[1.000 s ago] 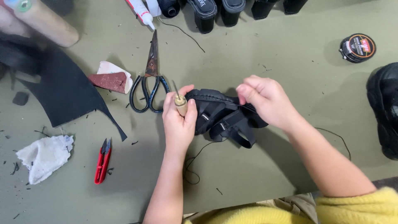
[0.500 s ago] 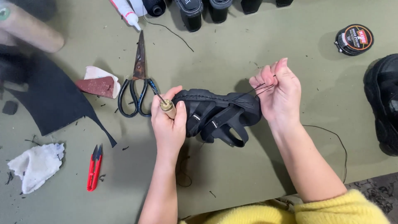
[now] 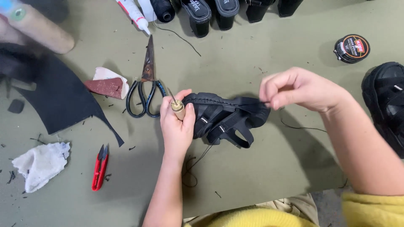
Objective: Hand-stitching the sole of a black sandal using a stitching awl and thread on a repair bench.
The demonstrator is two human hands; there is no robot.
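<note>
One black strappy sandal [image 3: 223, 120], one wooden-handled awl [image 3: 176, 106], both in my hands at mid-table.

My left hand [image 3: 176, 128] is closed around the sandal's near end and the awl, whose metal point angles up and left. My right hand [image 3: 301, 89] is pinched shut on a thin black thread [image 3: 303, 127] at the sandal's far end. The sandal lies on its side, long axis left to right, straps facing me. Also on the olive table [image 3: 252, 168]: one pair of dark scissors [image 3: 146, 84], blades pointing away; one red thread snip [image 3: 100, 167]; one white rag [image 3: 40, 164]; one round polish tin [image 3: 352, 48]; one black sheet offcut [image 3: 59, 98].
</note>
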